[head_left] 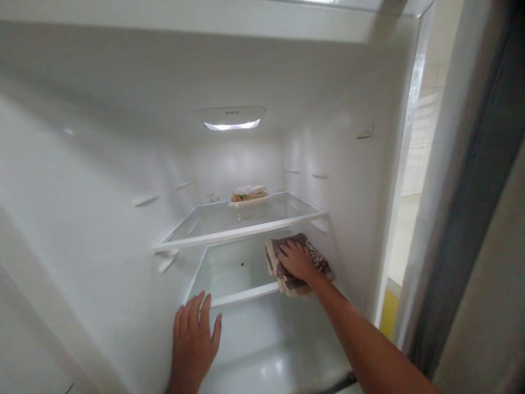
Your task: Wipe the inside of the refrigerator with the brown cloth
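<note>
Inside an open white fridge (pixel 94 251), the right hand (pixel 296 261) lies palm down on a folded, brown-and-beige patterned cloth (pixel 315 253), its fingers laid across the top; the thumb and underside are hidden, so I cannot tell whether that grip is clamped on the fabric. The cloth sits at the right end of the lower shelf (pixel 246 295), near the right wall (pixel 348 180), and covers part of the shelf's front edge. The left hand (pixel 193 334) holds nothing, its grip loose with the thumb apart from the fingers, close to the left front corner of the same shelf; whether the fingertips touch it, I cannot tell. Above, toward the back of the upper shelf (pixel 241 231), is a clear-wrapped food pack (pixel 249 195), and a lit lamp (pixel 232 117) is set in the ceiling
</note>
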`<state>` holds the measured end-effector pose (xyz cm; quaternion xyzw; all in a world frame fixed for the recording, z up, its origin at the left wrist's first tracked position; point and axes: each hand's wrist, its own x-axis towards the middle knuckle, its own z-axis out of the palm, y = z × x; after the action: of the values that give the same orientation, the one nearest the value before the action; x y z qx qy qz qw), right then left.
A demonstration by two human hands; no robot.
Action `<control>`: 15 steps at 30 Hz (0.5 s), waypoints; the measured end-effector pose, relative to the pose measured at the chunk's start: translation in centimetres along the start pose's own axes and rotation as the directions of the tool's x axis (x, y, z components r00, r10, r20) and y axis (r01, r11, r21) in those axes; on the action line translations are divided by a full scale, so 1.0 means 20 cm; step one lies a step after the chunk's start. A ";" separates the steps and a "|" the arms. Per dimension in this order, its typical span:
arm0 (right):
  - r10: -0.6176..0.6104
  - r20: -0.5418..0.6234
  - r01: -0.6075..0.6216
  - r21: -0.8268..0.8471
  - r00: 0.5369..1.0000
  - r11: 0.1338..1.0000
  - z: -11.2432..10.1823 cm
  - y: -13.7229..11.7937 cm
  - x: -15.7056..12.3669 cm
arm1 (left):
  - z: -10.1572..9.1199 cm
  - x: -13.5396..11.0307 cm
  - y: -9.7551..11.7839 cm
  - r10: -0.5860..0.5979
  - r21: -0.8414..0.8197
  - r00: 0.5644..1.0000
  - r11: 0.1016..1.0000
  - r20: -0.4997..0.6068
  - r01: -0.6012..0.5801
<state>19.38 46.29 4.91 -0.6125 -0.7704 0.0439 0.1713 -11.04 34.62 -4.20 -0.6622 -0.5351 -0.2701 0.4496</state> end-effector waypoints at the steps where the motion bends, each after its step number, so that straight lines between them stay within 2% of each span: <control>1: -0.013 0.023 0.013 0.013 1.000 1.000 -0.01 0.00 -0.03 | -0.01 0.00 0.00 0.003 0.000 1.000 1.000 0.000 -0.003; 6: -0.098 0.119 0.089 0.080 0.988 0.993 -0.02 -0.05 -0.21 | -0.02 0.01 -0.01 0.025 -0.009 1.000 1.000 -0.013 -0.025; 9: -0.082 0.102 0.073 0.092 0.991 0.993 -0.01 -0.06 -0.27 | -0.01 0.01 -0.01 0.027 -0.010 0.999 1.000 -0.016 -0.028; 12: 0.027 0.037 -0.029 0.052 0.999 0.998 0.00 -0.05 -0.24 | 0.00 0.01 0.00 0.019 -0.015 1.000 1.000 -0.010 -0.020; 15: 0.087 -0.005 -0.087 0.020 0.996 0.996 0.02 -0.05 -0.13 | 0.01 0.01 0.00 0.018 -0.015 1.000 1.000 -0.006 -0.018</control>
<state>18.83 43.52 4.33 -0.6439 -0.7420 0.0573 0.1775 -11.07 34.88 -4.12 -0.6697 -0.5258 -0.2720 0.4484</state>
